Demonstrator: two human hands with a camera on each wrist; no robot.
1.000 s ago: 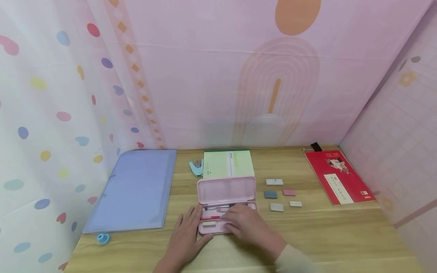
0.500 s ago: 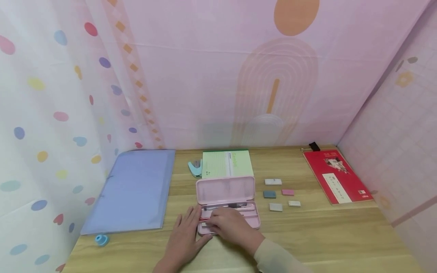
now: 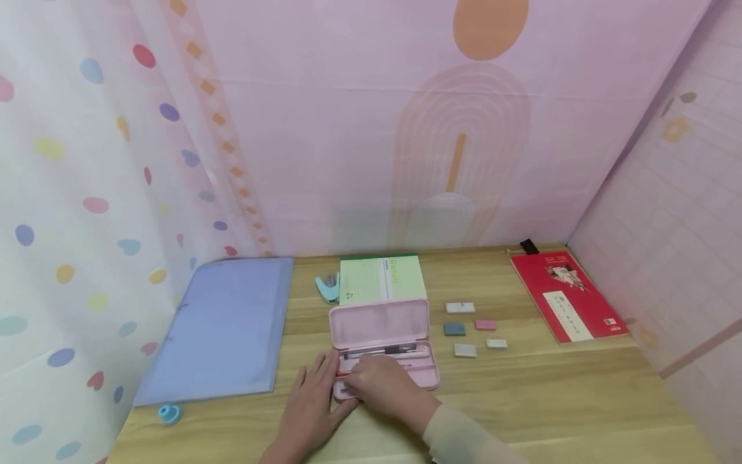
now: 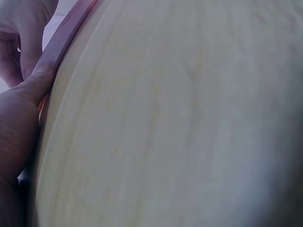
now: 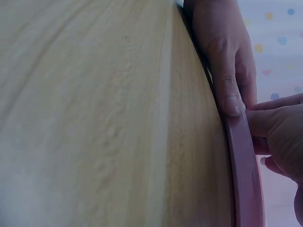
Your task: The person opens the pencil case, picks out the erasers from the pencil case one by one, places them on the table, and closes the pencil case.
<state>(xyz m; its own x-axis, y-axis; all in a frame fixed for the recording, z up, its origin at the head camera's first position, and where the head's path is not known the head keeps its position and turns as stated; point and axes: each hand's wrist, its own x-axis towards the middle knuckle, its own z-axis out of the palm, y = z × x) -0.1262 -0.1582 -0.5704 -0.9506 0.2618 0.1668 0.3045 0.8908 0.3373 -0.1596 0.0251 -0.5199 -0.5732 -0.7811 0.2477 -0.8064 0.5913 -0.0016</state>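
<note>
A pink pencil case [image 3: 379,324] lies with its lid raised at the middle of the table. My left hand [image 3: 310,409] rests along its left end with fingers straight, the thumb on the front rim. Inside the front compartment, my right hand [image 3: 385,385] has its fingers curled down at a white eraser [image 3: 343,388], mostly hidden under them. The right wrist view shows the right fingers [image 5: 262,120] reaching in behind the case's front wall, close to the left thumb. A black-gripped pen [image 3: 397,349] lies in the back compartment, and a red pen [image 3: 343,374] is partly covered.
Several loose erasers [image 3: 455,329] lie right of the case. Behind it are a green notebook [image 3: 371,280] and a light blue stapler [image 3: 328,290]. A blue folder [image 3: 223,328] and small blue object [image 3: 170,414] sit left; a red book [image 3: 565,293] and black binder clip [image 3: 529,246] right.
My right hand has moved left and forward-edge-ward inside the case, from the pens to over the eraser. The left hand has stayed at the case's left end.
</note>
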